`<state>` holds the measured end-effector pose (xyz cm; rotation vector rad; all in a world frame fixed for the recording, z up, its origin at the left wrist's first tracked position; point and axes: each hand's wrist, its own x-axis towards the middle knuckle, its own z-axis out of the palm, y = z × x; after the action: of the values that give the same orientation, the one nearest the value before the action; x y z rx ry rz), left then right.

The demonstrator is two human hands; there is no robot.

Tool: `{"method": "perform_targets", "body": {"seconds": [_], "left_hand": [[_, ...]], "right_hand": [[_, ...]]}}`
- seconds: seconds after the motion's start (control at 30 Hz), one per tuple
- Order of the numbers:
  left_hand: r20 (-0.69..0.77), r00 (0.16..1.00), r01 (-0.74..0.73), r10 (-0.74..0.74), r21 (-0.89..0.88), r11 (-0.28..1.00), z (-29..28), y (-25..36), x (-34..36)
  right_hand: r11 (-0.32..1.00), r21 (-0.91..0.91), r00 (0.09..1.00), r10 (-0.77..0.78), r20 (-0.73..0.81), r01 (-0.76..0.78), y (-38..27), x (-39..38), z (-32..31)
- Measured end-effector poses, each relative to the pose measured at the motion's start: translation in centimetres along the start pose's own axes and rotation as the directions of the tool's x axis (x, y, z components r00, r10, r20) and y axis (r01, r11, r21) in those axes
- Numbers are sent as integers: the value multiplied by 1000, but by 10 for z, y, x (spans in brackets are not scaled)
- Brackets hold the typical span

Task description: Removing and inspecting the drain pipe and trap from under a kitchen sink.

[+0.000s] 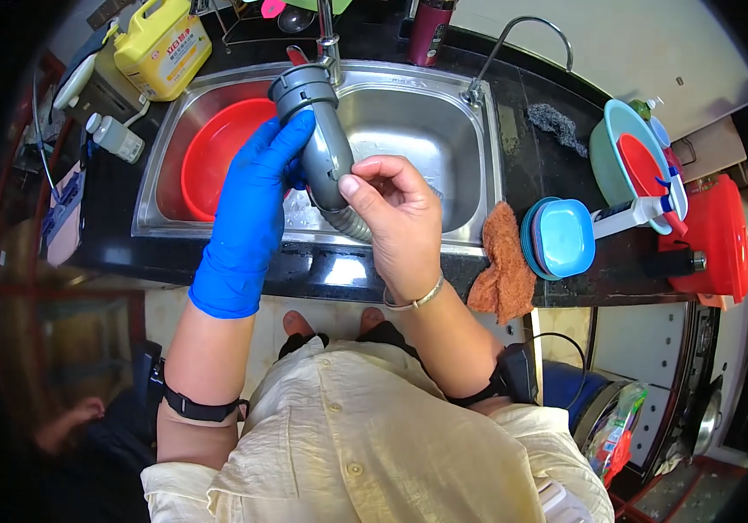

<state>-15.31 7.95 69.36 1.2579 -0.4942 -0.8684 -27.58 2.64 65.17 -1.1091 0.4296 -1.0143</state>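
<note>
My left hand (261, 196), in a blue rubber glove, grips a grey plastic drain pipe (326, 148) over the sink's front edge. The pipe has a wide ribbed collar at its upper end, and a grey corrugated hose (348, 223) runs from its lower end. My bare right hand (400, 213) is at the pipe's right side, thumb and forefinger pinched together against it. Anything small between those fingertips is too hard to make out. Behind the hands lies a steel double sink (489, 166), with a red basin (204, 161) in its left bowl.
Right of the sink are a brown cloth (505, 261), light blue dishes (566, 238), a white spray bottle (631, 215) and a teal basin (605, 152). On the left stand a yellow jug (160, 52) and a white bottle (117, 139). A faucet (329, 44) rises behind the pipe.
</note>
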Motion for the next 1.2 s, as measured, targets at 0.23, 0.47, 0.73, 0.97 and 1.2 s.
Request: {"method": "perform_targets", "body": {"seconds": [0.23, 0.47, 0.73, 0.97, 1.2], "left_hand": [[-7, 996, -91, 93, 146, 985, 10, 7, -3], [26, 972, -230, 234, 307, 923, 18, 7, -2], [50, 945, -318, 323, 363, 876, 22, -1, 3], [4, 948, -285, 318, 457, 843, 34, 0, 0], [-24, 938, -284, 346, 516, 808, 39, 0, 3]], "right_hand": [[999, 7, 998, -46, 47, 46, -4, 2, -10], [998, 63, 992, 22, 126, -30, -11, 4, -19], [999, 5, 981, 47, 190, -49, -11, 10, -28], [993, -113, 982, -4, 191, 26, -14, 10, -30], [972, -209, 979, -68, 190, 108, -17, 12, -30]]}}
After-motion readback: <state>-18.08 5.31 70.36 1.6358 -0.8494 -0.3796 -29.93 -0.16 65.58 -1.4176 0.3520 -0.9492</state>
